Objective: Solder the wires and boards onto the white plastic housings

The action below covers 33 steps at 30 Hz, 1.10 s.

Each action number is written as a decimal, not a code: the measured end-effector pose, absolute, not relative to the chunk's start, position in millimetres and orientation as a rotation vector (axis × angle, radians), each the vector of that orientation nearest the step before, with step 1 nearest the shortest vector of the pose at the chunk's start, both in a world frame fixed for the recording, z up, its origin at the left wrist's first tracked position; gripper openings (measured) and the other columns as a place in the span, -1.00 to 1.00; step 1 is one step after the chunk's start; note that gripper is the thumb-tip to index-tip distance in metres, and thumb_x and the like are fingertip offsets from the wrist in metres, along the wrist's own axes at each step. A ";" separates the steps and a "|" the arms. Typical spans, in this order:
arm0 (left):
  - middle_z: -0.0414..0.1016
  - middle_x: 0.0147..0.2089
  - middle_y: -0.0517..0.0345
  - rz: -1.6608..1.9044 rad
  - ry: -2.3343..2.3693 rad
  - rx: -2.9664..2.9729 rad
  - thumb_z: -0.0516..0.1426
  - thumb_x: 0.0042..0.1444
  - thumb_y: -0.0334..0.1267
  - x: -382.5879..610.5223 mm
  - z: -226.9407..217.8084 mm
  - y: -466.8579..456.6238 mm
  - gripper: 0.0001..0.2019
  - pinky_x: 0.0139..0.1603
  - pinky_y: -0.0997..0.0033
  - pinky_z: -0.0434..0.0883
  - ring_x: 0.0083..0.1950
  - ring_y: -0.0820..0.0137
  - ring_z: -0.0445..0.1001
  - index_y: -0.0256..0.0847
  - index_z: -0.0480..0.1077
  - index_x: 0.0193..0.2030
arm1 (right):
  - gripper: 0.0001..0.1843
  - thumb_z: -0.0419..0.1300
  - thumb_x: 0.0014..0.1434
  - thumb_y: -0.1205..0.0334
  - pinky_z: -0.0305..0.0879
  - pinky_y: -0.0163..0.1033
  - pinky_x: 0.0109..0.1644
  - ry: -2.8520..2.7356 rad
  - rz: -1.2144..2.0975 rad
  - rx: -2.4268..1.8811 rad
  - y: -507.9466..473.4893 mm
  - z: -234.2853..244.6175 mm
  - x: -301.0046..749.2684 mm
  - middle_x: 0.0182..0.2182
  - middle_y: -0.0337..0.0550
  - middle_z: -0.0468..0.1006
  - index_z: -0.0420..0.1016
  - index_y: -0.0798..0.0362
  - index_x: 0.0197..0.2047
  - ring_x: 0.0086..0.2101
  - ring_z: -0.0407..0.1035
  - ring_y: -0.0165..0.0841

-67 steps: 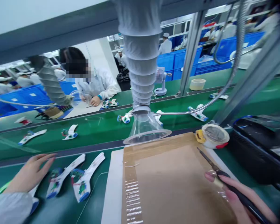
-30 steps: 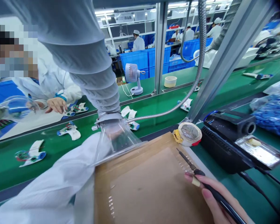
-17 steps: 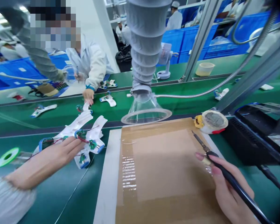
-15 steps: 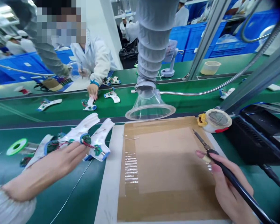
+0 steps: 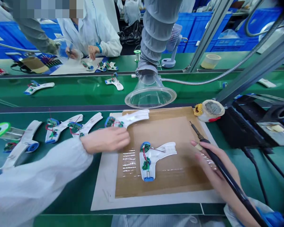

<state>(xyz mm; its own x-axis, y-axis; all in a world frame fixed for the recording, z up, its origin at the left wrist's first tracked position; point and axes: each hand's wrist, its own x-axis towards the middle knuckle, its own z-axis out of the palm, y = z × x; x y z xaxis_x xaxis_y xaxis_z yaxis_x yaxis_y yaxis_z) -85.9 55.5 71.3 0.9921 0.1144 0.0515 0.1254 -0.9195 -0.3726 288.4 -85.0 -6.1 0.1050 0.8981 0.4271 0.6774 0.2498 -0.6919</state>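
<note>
Head camera: the right hand [image 5: 223, 187] has fingers clamped on a soldering iron [image 5: 213, 156] above the cardboard [image 5: 184, 181]'s right edge. One white shell [image 5: 152, 159] lies mid-cardboard; a second shell [image 5: 135, 118] overlaps its far-left corner by the left hand [image 5: 106, 139], fingers together, hold unclear.

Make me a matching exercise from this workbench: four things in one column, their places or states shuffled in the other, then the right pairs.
Things
1. soldering iron
2. nearer wire spool
3. central white part
4. big clear funnel

Places or states
A. at the lower end of the grey hose
B. lying on the brown cardboard
C. held in the right hand
D. green-rimmed, near the picture's left edge

Pairs: 1-C, 2-D, 3-B, 4-A
</note>
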 end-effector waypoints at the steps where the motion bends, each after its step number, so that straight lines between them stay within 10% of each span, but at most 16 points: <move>1: 0.57 -0.23 0.02 -0.017 -0.211 -2.711 -0.04 0.41 -0.60 -91.6 72.1 62.8 -0.67 -0.23 0.32 0.43 -0.22 0.30 0.48 -0.25 0.50 -0.22 | -0.60 0.31 0.42 0.08 0.62 -0.07 0.19 -1.699 0.341 -1.452 -82.5 -8.3 288.4 0.13 -0.11 0.70 0.46 -0.14 0.28 0.10 0.63 -0.14; 10: 0.59 -0.07 -0.19 -0.206 -1.039 -2.675 0.02 0.33 -0.61 -69.6 26.0 57.7 -0.75 -0.32 0.31 0.50 -0.07 0.14 0.58 -0.32 0.51 -0.18 | -0.44 0.28 0.44 0.17 0.53 0.04 0.34 -2.042 0.562 -1.280 -47.8 -21.8 265.4 0.33 -0.11 0.54 0.28 -0.23 0.43 0.25 0.52 -0.12; 19: 0.57 -0.15 0.05 -1.053 -1.179 -2.667 0.09 0.50 -0.32 -62.2 28.1 44.4 -0.77 -0.14 0.36 0.56 -0.16 0.35 0.57 -0.20 0.56 0.12 | -0.41 0.34 0.40 0.15 0.64 -0.02 0.17 -2.030 0.610 -1.361 -46.2 -21.0 264.7 0.33 -0.10 0.54 0.30 -0.23 0.42 0.19 0.57 -0.08; 26: 0.57 0.22 -0.19 -0.687 -1.496 -2.760 -0.04 0.47 -0.27 -82.1 10.1 111.2 -0.63 0.37 -0.10 0.45 0.32 0.07 0.51 -0.26 0.59 0.07 | -0.38 0.40 0.34 0.18 0.66 -0.04 0.13 -2.008 0.578 -1.350 -44.9 -22.3 263.2 0.35 -0.09 0.52 0.34 -0.22 0.39 0.22 0.55 -0.06; 33: 0.66 0.08 -0.22 -0.565 -1.501 -2.777 -0.02 0.44 -0.30 -79.7 20.1 100.9 -0.65 0.23 -0.11 0.55 0.15 0.00 0.61 -0.29 0.60 0.02 | -0.34 0.39 0.35 0.18 0.65 -0.08 0.12 -1.997 0.590 -1.343 -45.7 -23.3 263.6 0.34 -0.14 0.53 0.29 -0.25 0.42 0.22 0.55 -0.10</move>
<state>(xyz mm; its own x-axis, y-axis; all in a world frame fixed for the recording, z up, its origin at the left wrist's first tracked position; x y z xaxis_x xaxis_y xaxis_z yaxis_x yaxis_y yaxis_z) -79.7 100.9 20.1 0.5003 0.8213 0.2741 0.7983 -0.5601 0.2212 263.6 -45.7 -23.3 -0.2625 0.9275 0.2662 0.6340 0.3738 -0.6771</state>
